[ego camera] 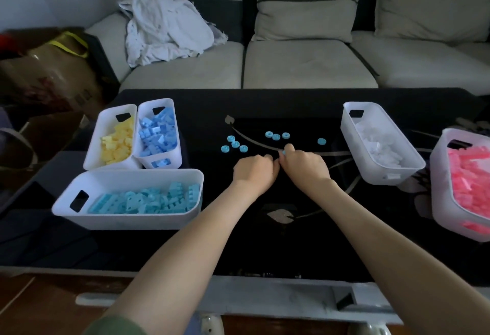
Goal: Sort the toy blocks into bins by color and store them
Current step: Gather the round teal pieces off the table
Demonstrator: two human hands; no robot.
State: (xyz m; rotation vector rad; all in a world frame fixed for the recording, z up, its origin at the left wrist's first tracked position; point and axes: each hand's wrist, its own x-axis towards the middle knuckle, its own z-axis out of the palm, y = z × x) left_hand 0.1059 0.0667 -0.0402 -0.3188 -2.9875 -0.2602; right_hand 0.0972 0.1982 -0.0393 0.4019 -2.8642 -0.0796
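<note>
Our right hand [305,167] pinches a small round turquoise plastic disc [283,152] at the middle of the black bench [291,241]. Our left hand [254,172] lies curled just beside it, and we cannot tell if it holds anything. The white plastic bin of turquoise blocks [127,222] lies at eight o'clock, nearer the left hand, while loose turquoise discs [235,144] wait from eleven to one o'clock.

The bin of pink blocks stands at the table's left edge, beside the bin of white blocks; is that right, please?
Not quite: the head view shows the bin of pink blocks at the right edge of the table, beside the bin of white blocks.
</note>
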